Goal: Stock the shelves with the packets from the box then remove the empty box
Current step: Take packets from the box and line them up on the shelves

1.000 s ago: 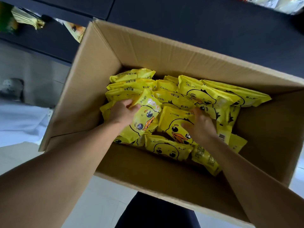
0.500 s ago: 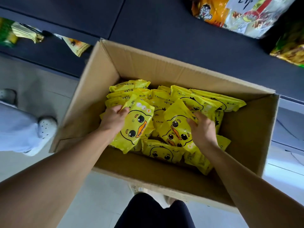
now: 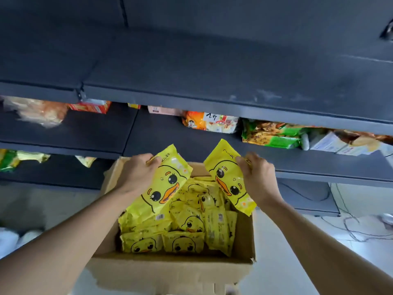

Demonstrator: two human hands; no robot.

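While raised over the open box [image 3: 170,271], left hand [image 3: 136,173] gripping one yellow duck packet [image 3: 163,186], right hand [image 3: 258,175] gripping another [image 3: 228,177]. Both tilted, just short of the dark shelf [image 3: 191,141]. More packets [image 3: 182,228] heaped in the box. Blurred snack bags [image 3: 272,135] further back, possibly noodles.

An open box [image 3: 170,271] sits on the floor in front of shelves [image 3: 212,103], with packets [image 3: 182,231] piled inside. Above the box, the left hand [image 3: 136,173] holds one packet [image 3: 163,184] and the right hand [image 3: 259,177] holds another packet [image 3: 229,179], side by side. Behind them, on the middle shelf, bags [image 3: 272,135] lie to the right and cartons [image 3: 91,106] to the left.
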